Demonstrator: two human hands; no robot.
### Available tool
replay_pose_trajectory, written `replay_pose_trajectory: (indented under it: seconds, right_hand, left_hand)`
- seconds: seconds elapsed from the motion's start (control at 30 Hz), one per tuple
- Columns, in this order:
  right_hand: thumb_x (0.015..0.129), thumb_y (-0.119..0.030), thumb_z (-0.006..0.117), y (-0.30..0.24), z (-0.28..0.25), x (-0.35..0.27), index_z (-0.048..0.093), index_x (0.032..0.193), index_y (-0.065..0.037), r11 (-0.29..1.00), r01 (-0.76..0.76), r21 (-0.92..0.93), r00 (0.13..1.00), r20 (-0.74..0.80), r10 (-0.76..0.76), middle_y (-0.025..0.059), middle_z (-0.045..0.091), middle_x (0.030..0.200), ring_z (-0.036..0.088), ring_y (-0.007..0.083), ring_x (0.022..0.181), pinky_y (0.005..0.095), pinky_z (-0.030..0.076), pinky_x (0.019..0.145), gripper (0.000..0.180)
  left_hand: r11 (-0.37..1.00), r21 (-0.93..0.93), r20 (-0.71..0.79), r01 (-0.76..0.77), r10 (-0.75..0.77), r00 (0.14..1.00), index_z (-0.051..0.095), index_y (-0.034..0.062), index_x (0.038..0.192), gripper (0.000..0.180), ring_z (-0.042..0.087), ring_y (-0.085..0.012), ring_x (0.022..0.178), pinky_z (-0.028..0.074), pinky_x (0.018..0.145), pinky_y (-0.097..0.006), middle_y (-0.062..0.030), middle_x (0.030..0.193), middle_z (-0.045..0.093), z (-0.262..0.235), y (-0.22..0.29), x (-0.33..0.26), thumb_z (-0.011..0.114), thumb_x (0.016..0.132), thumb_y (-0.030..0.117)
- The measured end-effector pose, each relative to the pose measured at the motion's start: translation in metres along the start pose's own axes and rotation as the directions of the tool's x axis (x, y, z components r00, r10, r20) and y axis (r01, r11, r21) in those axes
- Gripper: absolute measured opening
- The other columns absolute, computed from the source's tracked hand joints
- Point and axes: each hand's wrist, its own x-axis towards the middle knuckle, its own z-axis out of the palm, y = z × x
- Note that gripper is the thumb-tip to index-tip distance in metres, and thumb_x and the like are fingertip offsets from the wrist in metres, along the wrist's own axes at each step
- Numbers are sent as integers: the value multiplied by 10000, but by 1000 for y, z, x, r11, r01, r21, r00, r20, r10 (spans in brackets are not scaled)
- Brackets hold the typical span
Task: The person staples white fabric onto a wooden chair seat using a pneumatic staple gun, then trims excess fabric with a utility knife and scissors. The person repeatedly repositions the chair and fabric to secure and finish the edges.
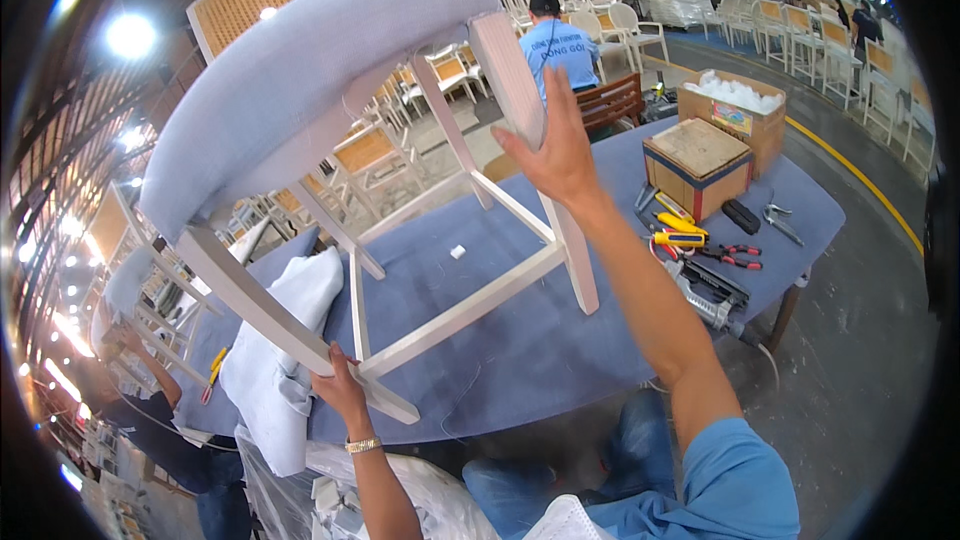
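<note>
White chair [330,90] tilted above blue desk [520,340]. Left hand [340,388] fingers wrapped round front leg end; right hand [550,145] fingers open against rear leg, palm hidden.

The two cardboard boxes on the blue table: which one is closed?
The nearer, smaller cardboard box with dark taped edges is closed, its flat lid on top. The larger cardboard box behind it is open and filled with white material.

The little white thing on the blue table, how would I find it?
Start at the big blue-covered table and the white chair that the left hand and right hand tip above it. Look between the chair's legs: the small white block lies alone on bare cloth. The tools lie far to its right.
</note>
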Motion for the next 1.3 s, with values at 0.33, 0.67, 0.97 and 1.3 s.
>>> replay_pose_trajectory:
  seconds: [0.33, 0.67, 0.97, 1.3]
  right_hand:
    - [897, -303, 722, 9, 5, -13, 457, 1368, -90, 917, -353, 185, 925, 213, 313, 272, 696, 1102, 674, 470, 1012, 513, 527, 836, 580]
    - [901, -303, 730, 10, 4, -11, 451, 1383, -82, 910, -350, 221, 924, 241, 297, 270, 689, 1122, 671, 485, 989, 530, 534, 814, 599]
    - [890, -263, 748, 17, -1, -16, 452, 1368, -64, 931, -264, 252, 959, 169, 227, 270, 682, 1112, 657, 498, 980, 538, 527, 804, 596]
    - [875, -264, 737, 1, -20, -11, 449, 1386, -38, 912, -242, 331, 963, 197, 184, 276, 655, 1169, 657, 483, 1001, 534, 532, 851, 628]
  left_hand:
    - [257, 554, 145, -792, 907, 395, 383, 13, 1541, 760, 369, -365, 1460, 295, 1200, -487, -204, 1576, 393, 40, 242, 88, 732, 923, 284]
    - [351, 77, 815, -933, 517, 262, 516, 102, 1478, 784, 542, -344, 1342, 407, 1138, -420, -181, 1463, 553, 254, 435, 219, 609, 926, 652]
    - [-67, 246, 819, -967, 547, 170, 445, 55, 1503, 1145, 641, -392, 1194, 496, 1043, -462, -275, 1305, 630, 251, 422, 161, 823, 635, 700]
    - [-204, 392, 727, -897, 666, 166, 372, 96, 1550, 972, 595, -401, 1238, 470, 1078, -443, -233, 1394, 573, 231, 422, 115, 823, 743, 397]
